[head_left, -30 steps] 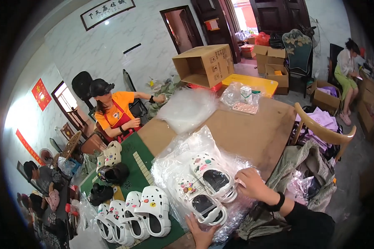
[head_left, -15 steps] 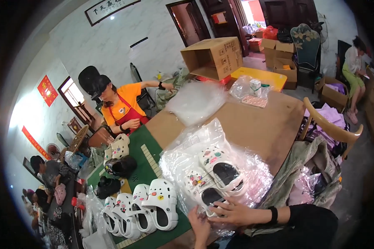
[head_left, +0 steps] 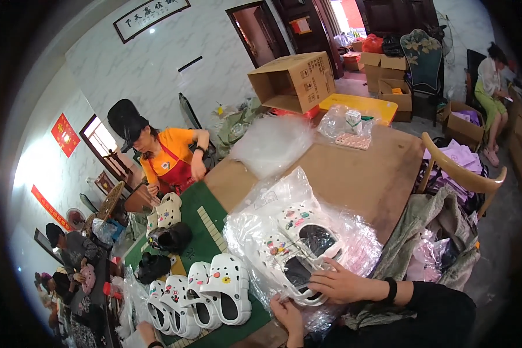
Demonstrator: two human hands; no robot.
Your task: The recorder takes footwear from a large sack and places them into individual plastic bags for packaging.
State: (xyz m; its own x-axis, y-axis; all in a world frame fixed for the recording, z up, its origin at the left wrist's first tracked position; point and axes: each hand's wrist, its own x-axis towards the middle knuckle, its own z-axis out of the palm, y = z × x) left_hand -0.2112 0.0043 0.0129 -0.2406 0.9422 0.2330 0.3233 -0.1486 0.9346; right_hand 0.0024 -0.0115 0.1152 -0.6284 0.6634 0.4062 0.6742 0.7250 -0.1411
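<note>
The white clog pair [head_left: 301, 249] lies on the tabletop [head_left: 359, 185], seemingly already inside clear plastic [head_left: 246, 226], the right hand [head_left: 339, 283] and left hand [head_left: 288, 316] at its heels, fingers bent, grip impossible to tell from here, while four white clogs [head_left: 200, 278] stand unbagged.

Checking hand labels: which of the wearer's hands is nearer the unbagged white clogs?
Left. The left hand is right of the unbagged clogs; the right hand is farther right, at the bagged pair.

Head-worn fisheye, facing down across table [head_left: 383, 168]; left hand [head_left: 288, 315], right hand [head_left: 335, 283] close below.
</note>
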